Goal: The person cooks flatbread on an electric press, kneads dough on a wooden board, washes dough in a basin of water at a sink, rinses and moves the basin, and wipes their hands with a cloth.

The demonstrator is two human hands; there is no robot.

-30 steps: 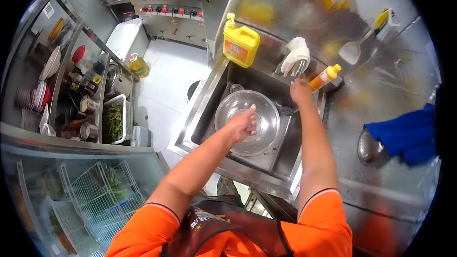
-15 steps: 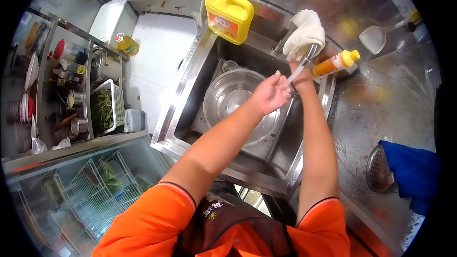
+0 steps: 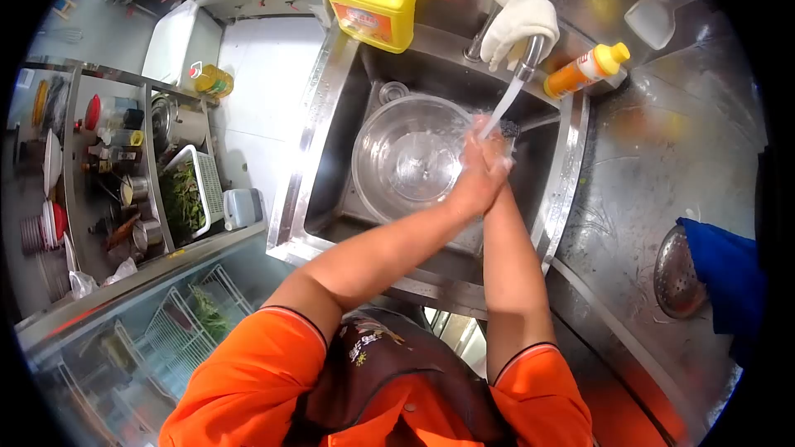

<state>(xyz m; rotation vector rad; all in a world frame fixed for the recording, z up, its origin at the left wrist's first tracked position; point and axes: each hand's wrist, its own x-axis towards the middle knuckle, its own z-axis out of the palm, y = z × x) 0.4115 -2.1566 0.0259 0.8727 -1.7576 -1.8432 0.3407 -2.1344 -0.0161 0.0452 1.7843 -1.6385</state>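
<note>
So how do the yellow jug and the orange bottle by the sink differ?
The yellow jug is bulky with a built-in handle; the orange bottle is slim with none. The jug's body is yellow, the bottle's orange. The jug is left of the faucet, the bottle right. Both have yellow caps.

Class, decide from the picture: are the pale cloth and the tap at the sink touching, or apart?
Touching. The head view shows the pale cloth draped over the tap, its folds hanging around the metal spout.
</note>
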